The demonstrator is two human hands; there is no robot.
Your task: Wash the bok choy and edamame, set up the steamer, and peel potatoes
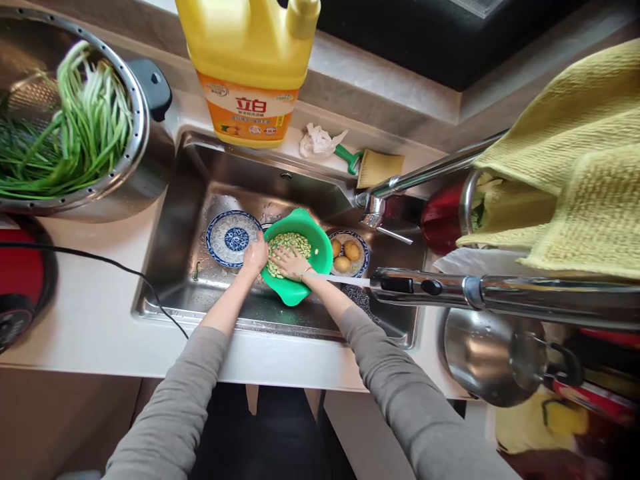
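A green plastic bowl [313,230] filled with pale green beans [290,243] sits in the steel sink [170,253]. My left hand [256,255] grips the bowl's left rim. Fingers spread, my right hand [289,262] lies flat on the beans inside the bowl. To the left of the bowl lies a blue-patterned plate [231,237]. On its right, a small patterned dish [361,248] holds three potatoes [347,255].
A yellow detergent jug [250,67] stands behind the sink beside a crumpled tissue [318,141] and a green-handled brush [373,165]. A steel colander of green stems [65,127] sits at left. The faucet [400,183], a yellow towel [575,160] and pot lid [485,357] crowd the right.
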